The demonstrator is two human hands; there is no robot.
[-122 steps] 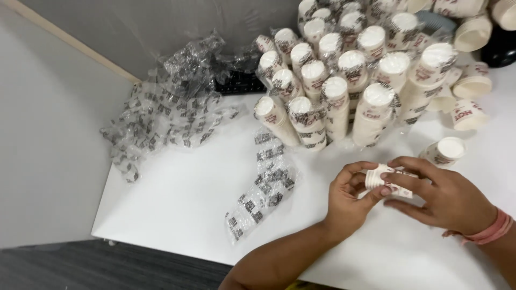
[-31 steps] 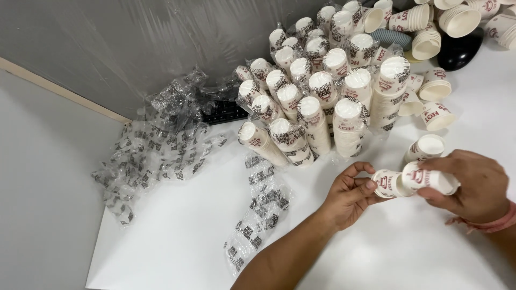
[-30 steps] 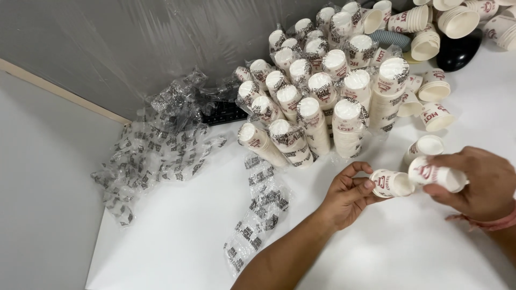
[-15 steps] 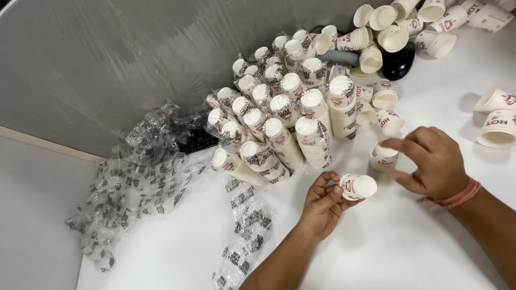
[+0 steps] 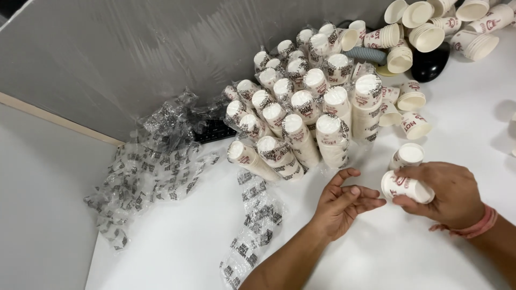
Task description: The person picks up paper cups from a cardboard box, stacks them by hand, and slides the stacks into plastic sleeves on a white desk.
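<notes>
The right hand (image 5: 449,193) holds a short stack of white paper cups with red print (image 5: 406,186) lying on its side above the white desk (image 5: 177,241), long axis running left to right, its closed bottom pointing left toward the left hand (image 5: 344,207). That hand is empty, fingers spread, fingertips just beside the stack's end and nearer to it than to anything else. Half a second ago the left hand held the cup stack and the right hovered open; now the stack sits in the right grip, beside a single upside-down cup (image 5: 407,156).
</notes>
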